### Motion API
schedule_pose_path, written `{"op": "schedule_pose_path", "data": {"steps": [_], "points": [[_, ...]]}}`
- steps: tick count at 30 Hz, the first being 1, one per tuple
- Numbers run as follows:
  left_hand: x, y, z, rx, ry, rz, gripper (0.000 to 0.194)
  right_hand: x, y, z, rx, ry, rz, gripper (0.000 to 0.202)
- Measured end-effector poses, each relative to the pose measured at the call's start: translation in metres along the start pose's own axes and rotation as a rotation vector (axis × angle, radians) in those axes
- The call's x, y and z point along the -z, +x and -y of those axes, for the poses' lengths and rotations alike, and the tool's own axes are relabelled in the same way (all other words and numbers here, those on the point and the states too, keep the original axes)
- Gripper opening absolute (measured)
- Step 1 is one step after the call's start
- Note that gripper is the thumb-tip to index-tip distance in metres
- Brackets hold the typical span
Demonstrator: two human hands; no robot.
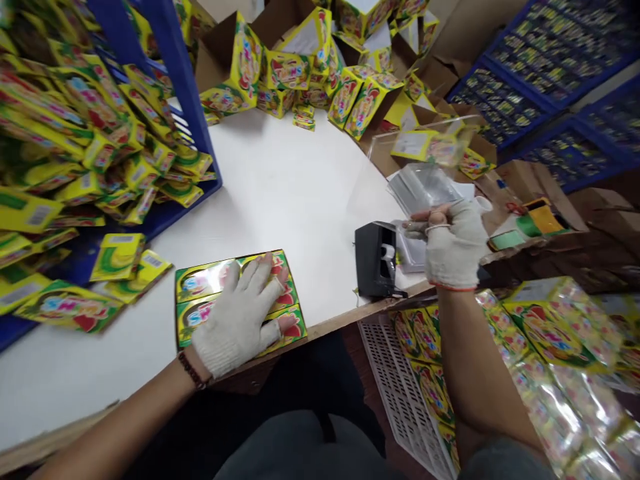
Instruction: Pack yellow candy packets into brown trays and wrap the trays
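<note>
Rests the gloved left hand (240,310) palm down on a block of small boxes (200,283) at the near edge of the white table (295,173). Spreads the left fingers open across the printed tops, with box showing on both sides. Holds the gloved right hand (453,237) beside a stack of clear plastic sleeves (417,183), just right of a black tape dispenser (370,260). Curls the right fingers inward; cannot tell if gripping a sleeve or only touching.

Probably best to keep the left palm flat and light, so as to hold the rows square without denting. With the thin sleeves, likely wise to separate just one and stay clear of the dispenser.

Left of the left fingers: a blue crate (183,87) heaped with loose yellow boxes (113,143), jumbled at all angles. Beyond the fingers of both hands, across the table: yellow cartons (287,70), several open, contents unclear. Below the right fingers, lower than the table edge: a white basket (385,373) holding yellow-green boxes (425,393). Farther right of the right fingers: blue racks (520,83), filled with something too blurred to name.
</note>
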State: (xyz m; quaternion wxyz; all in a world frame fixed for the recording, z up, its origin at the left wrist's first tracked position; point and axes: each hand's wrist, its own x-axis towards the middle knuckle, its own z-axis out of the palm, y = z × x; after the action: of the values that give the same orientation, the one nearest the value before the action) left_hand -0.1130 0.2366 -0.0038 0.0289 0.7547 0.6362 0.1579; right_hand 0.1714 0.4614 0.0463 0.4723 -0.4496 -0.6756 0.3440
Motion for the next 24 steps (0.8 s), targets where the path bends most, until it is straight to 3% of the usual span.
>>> {"op": "schedule_pose_path", "data": {"steps": [3, 5, 7, 8, 10, 13, 15, 19, 24], "points": [[0.028, -0.012, 0.006, 0.105, -0.157, -0.333, 0.06, -0.054, -0.035, 0.032, -0.199, 0.435, 0.125, 0.03], [0.056, -0.021, 0.007, 0.162, -0.161, -0.543, 0.059, -0.087, -0.064, 0.042, -0.465, 0.568, 0.362, 0.043], [0.082, -0.027, 0.006, 0.181, -0.109, -0.623, 0.055, -0.109, -0.092, 0.041, -0.695, 0.6, 0.56, 0.049], [0.09, -0.027, 0.004, 0.178, -0.089, -0.598, 0.052, -0.115, -0.105, 0.038, -0.757, 0.588, 0.607, 0.05], [0.092, -0.023, 0.0, 0.15, -0.068, -0.418, 0.047, -0.12, -0.124, 0.027, -0.788, 0.52, 0.65, 0.048], [0.063, -0.002, -0.006, 0.084, 0.006, -0.034, 0.042, -0.117, -0.142, 0.012, -0.753, 0.43, 0.698, 0.045], [0.035, 0.015, -0.009, 0.045, 0.082, 0.102, 0.043, -0.116, -0.149, 0.006, -0.764, 0.414, 0.722, 0.044], [0.0, 0.036, -0.006, 0.045, 0.157, 0.13, 0.049, -0.12, -0.157, 0.001, -0.769, 0.396, 0.699, 0.042], [0.004, 0.035, 0.004, 0.033, 0.165, 0.14, 0.048, -0.112, -0.161, 0.01, -0.811, 0.409, 0.716, 0.042]]}}
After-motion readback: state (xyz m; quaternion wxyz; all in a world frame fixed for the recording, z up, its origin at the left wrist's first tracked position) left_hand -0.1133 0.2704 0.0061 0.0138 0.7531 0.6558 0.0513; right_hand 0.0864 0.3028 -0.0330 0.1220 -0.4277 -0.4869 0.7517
